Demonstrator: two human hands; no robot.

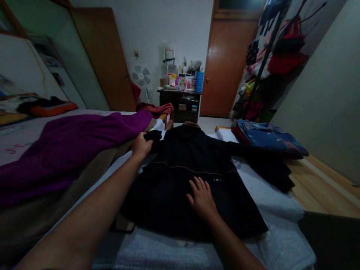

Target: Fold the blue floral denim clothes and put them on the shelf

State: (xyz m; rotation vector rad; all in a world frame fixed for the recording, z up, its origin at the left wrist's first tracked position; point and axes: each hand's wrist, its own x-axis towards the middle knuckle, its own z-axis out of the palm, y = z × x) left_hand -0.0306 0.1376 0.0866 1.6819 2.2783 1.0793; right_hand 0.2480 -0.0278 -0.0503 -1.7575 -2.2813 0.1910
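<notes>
A black jacket [180, 195] with a brown collar and thin brown piping lies spread out, back side up, on a bed with a pale blue-grey cover. My left hand [142, 145] is closed around the jacket's left sleeve, bunched near the shoulder. Flat on the lower back of the jacket rests my right hand [201, 198], its fingers spread. The other sleeve [261, 161] stretches out to the right and hangs toward the bed's edge.
A purple blanket [70, 142] covers the bed on the left. Folded denim clothes [270, 135] are stacked at the right. Farther back stand a fan [141, 77], a dark cabinet [165, 99] and a wooden door [227, 67]. Bags and clothes hang at the right.
</notes>
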